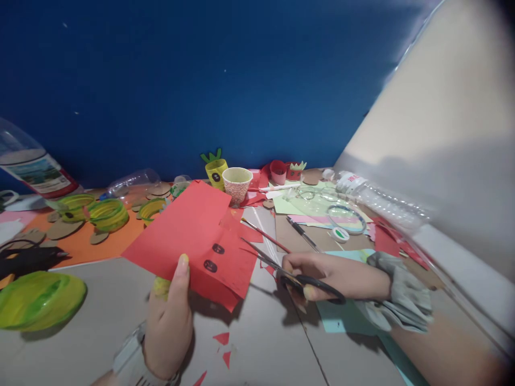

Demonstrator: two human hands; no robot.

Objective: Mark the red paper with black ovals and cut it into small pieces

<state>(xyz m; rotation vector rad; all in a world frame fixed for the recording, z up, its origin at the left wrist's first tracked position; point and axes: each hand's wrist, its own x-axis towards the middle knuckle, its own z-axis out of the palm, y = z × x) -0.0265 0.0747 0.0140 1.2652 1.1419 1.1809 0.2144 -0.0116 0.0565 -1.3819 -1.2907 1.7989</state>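
Observation:
My left hand (171,316) pinches a sheet of red paper (189,214) along its lower edge, thumb on top. Two black oval shapes with marks in them are drawn on the paper's right part, and a cut slit runs in from the right side. In my right hand (322,271) is a pair of black-handled scissors (277,262), fingers through the loops. The blades point left and sit close to the paper's right edge; I cannot tell whether they touch it. Small red paper scraps (226,359) lie on the table below.
A paper cup (237,185) and a yellow pineapple-like cup (216,172) stand behind the paper. Plastic bottles lie right (382,201) and lean left (38,166). A green-yellow painted piece (42,300) sits at left. A pen (301,231), brush (265,236) and tape roll (346,220) lie at right.

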